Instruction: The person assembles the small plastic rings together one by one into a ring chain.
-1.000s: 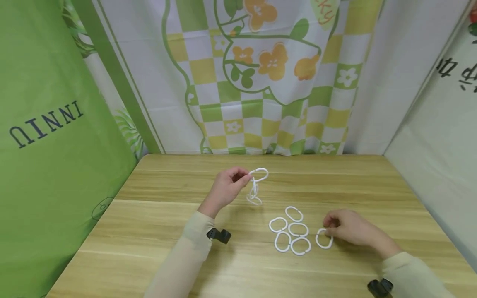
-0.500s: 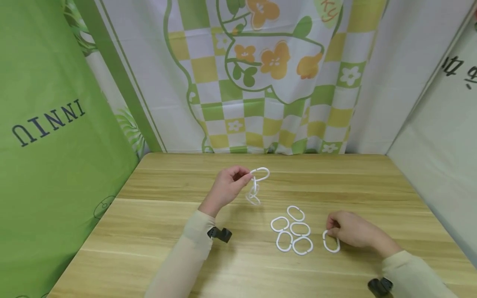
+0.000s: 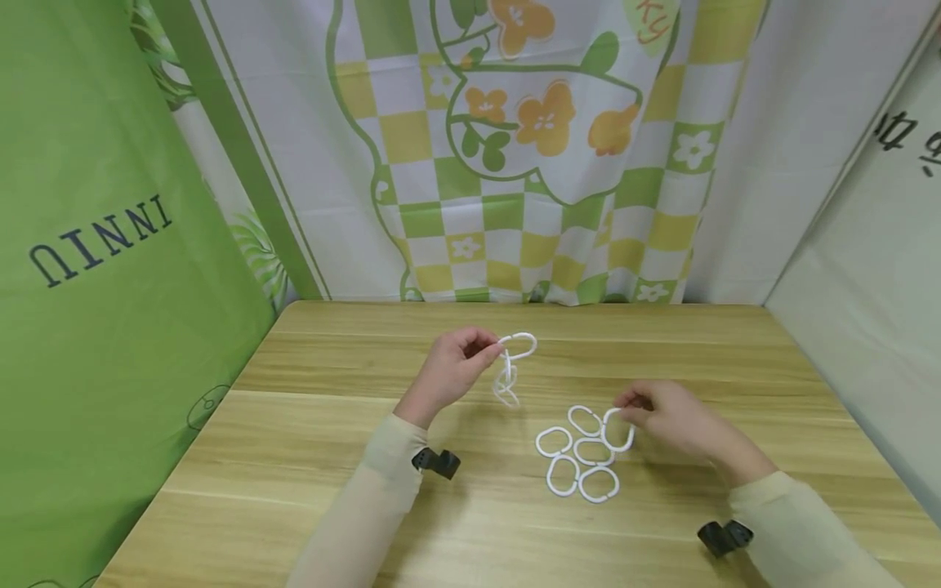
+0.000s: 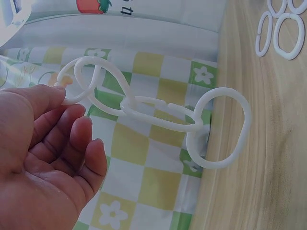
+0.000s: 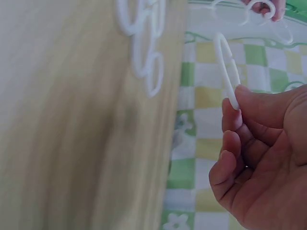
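Observation:
My left hand (image 3: 453, 369) pinches the top link of a short chain of white oval links (image 3: 506, 371) that hangs over the table. In the left wrist view the chain (image 4: 160, 121) shows several joined links, the top one between thumb and forefinger of the hand (image 4: 53, 143). My right hand (image 3: 680, 420) pinches a single white link (image 3: 632, 434) by its edge, above the right side of the loose links. The right wrist view shows this link (image 5: 220, 57) upright between thumb and forefinger of the hand (image 5: 264, 148), with a small split in its side.
Several loose white links (image 3: 562, 476) lie grouped on the wooden table (image 3: 294, 490), in front of and between the hands. Behind the table hangs a checked curtain (image 3: 544, 188). A green cloth (image 3: 110, 343) hangs on the left and a pale one (image 3: 875, 269) on the right.
My right hand has lifted its link off the table and moved it left and farther back, towards the loose links. The left hand with the chain has barely moved.

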A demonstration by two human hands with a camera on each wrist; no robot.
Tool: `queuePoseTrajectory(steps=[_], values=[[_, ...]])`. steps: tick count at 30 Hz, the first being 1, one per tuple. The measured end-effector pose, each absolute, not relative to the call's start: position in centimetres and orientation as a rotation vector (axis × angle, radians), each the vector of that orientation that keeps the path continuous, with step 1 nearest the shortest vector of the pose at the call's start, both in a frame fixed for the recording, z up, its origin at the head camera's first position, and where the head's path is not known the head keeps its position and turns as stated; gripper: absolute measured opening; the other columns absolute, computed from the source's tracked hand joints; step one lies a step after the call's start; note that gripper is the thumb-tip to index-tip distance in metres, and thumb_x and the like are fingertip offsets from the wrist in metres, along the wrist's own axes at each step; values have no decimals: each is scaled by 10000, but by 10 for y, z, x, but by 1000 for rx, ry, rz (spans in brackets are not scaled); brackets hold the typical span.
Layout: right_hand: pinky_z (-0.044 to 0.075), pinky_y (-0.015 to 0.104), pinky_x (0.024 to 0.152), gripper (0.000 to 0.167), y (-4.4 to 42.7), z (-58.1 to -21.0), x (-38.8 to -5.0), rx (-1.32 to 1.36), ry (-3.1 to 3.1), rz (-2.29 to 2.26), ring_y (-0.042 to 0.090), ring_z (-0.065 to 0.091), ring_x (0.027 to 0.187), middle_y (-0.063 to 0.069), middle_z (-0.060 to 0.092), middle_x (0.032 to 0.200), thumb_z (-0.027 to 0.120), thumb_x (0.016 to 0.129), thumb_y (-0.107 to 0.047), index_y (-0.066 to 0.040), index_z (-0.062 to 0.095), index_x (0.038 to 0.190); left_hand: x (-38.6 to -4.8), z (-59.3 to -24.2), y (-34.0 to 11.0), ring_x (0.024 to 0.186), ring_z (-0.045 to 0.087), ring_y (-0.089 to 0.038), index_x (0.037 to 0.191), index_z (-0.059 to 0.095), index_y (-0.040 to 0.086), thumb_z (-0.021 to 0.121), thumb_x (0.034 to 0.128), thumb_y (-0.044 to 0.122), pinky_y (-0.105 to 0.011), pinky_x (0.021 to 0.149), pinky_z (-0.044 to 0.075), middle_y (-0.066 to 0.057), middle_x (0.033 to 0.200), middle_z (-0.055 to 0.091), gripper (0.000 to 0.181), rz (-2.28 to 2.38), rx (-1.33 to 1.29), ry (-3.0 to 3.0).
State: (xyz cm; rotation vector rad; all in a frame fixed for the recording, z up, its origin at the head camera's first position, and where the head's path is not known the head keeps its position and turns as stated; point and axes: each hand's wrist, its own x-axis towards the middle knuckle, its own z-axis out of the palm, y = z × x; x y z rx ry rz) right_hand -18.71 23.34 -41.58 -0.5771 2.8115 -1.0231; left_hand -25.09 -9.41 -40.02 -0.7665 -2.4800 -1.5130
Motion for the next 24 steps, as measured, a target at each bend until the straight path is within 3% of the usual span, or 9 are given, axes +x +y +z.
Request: queuePoseTrajectory(steps=[7, 16, 24], values=[[451, 289, 627, 104, 212, -397, -195, -594, 2852, -1107, 146, 532, 740, 19, 632, 830, 651, 955, -155, -62, 688, 980, -250, -403, -90, 675, 557, -111, 929, 704, 72, 669, 952, 184, -249, 588, 463, 14, 791, 652, 119, -1523, -829, -2456], [465, 337, 688, 109, 186, -380, -206, -637, 2925, -1155, 160, 556, 782, -28, 636, 846, 665, 950, -187, -94, 703, 990, -246, -407, -82, 661, 540, -106, 939, 705, 104, 661, 959, 218, -244, 577, 455, 24, 789, 644, 123, -1487, -909, -2506], [464, 333, 638, 122, 169, -372, -213, -607, 2885, -1264, 184, 556, 764, 6, 641, 847, 657, 957, -206, -101, 702, 1000, -244, -408, -77, 647, 527, -93, 941, 720, 104, 667, 955, 208, -244, 559, 452, 65, 772, 616, 117, -1415, -995, -2507]])
